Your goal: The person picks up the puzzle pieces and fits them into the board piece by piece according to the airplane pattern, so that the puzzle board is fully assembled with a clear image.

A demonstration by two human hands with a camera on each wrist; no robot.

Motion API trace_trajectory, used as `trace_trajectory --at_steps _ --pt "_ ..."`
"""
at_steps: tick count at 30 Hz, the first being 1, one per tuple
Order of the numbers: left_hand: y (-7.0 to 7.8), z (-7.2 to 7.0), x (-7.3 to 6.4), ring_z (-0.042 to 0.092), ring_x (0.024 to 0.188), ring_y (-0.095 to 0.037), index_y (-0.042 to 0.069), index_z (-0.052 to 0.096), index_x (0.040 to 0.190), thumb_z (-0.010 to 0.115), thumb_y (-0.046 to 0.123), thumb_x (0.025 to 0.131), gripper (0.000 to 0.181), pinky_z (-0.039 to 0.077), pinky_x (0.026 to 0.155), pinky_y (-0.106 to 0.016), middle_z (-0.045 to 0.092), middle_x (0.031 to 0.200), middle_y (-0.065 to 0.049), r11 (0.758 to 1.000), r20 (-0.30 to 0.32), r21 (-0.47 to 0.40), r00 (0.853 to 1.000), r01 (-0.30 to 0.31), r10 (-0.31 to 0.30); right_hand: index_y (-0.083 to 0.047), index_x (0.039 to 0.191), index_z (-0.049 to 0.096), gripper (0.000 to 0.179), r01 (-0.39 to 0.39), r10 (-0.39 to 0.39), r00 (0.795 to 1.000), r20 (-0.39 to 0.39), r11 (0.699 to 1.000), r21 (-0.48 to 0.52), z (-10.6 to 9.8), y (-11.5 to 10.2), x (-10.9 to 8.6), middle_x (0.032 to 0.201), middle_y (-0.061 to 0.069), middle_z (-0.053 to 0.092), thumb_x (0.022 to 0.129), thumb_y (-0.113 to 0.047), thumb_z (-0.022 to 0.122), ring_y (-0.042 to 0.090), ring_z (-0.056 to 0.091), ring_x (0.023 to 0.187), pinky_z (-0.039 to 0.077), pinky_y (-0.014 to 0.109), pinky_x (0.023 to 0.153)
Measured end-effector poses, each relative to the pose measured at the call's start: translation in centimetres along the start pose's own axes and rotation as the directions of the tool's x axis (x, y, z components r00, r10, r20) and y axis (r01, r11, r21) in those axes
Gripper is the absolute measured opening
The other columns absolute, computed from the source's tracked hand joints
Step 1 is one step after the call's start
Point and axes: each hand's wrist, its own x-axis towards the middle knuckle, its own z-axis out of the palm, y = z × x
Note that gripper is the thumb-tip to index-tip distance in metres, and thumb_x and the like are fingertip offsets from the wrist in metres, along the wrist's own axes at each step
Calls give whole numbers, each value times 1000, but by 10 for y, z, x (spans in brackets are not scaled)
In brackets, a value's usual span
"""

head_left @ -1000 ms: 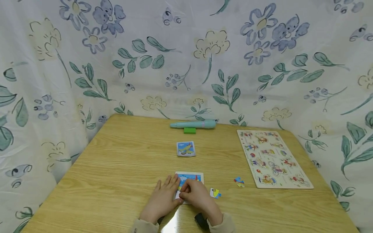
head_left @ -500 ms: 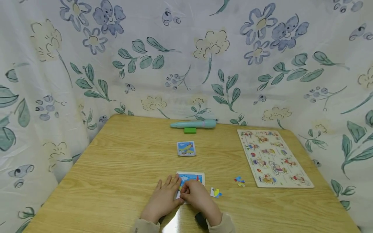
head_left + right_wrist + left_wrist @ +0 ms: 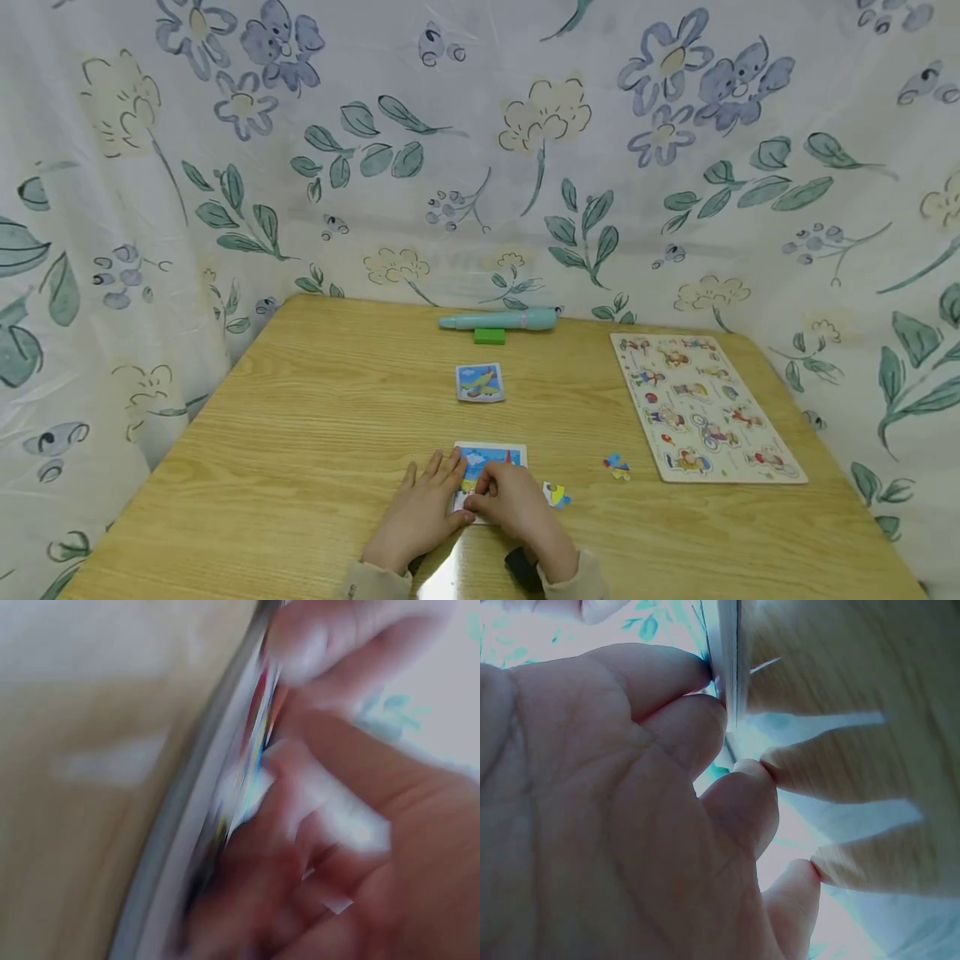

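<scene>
A small jigsaw puzzle with a white border and a blue picture lies in front of me in the head view. My left hand lies flat at its left side, fingers stretched out and fingertips on the border; the left wrist view shows the fingertips along the board edge. Over the lower middle of the puzzle, my right hand has thumb and forefinger together, pinching a puzzle piece close to the board, mostly hidden by the fingers. Just right of that hand lies a yellow, white and blue piece.
Farther right are small colourful puzzle pieces. A picture card of a yellow airplane lies beyond the puzzle. At the back are a green block and a teal pen-shaped object. A large picture board lies at right.
My right hand shifts very slightly over the puzzle, now covering a bit more of the nearby loose piece. The left hand stays in place.
</scene>
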Motion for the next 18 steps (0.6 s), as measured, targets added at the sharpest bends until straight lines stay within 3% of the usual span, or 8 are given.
trace_trajectory --at_steps 3,6,8,11,15,18 --pt "0 -1 0 25 146 -39 4 37 148 65 44 87 78 15 115 -68 28 159 -11 1000 2 7 1000 -3 3 -8 85 65 15 -25 27 1000 -13 987 160 -13 9 -2 70 -3 57 89 -22 69 3 46 59 38 16 53" --pt "2 0 0 26 146 -39 3 37 148 64 41 88 76 16 115 -69 29 159 -12 1000 -1 13 1000 -12 12 -3 92 65 14 -88 123 983 -133 966 243 -32 24 -7 78 4 61 92 -17 65 6 48 66 41 17 57" --pt "3 -1 0 27 146 -39 2 38 147 62 37 91 70 17 114 -69 30 158 -13 1000 -9 21 1000 -20 20 -3 94 65 12 -146 205 952 -227 957 251 -44 38 -11 82 5 63 93 -15 64 6 49 69 42 16 59" --pt "4 -2 -1 27 146 -38 2 39 147 58 28 95 61 18 114 -69 30 157 -13 999 -15 23 1000 -23 23 -3 100 64 15 -252 324 882 -341 938 239 -65 57 -20 88 7 65 95 -18 61 7 50 72 42 17 61" --pt "4 -2 -1 27 146 -38 2 40 146 56 21 96 57 17 114 -69 31 157 -13 1000 -21 15 1000 -12 12 -5 107 63 24 -359 426 796 -430 904 231 -90 80 -32 97 10 66 98 -26 57 9 55 76 44 20 62" --pt "5 -2 1 27 146 -38 2 39 147 57 20 95 57 16 114 -70 30 158 -13 1000 -19 6 1000 -10 10 -4 113 63 27 -392 453 770 -449 891 228 -102 93 -43 104 15 67 99 -26 54 17 62 84 48 24 65"
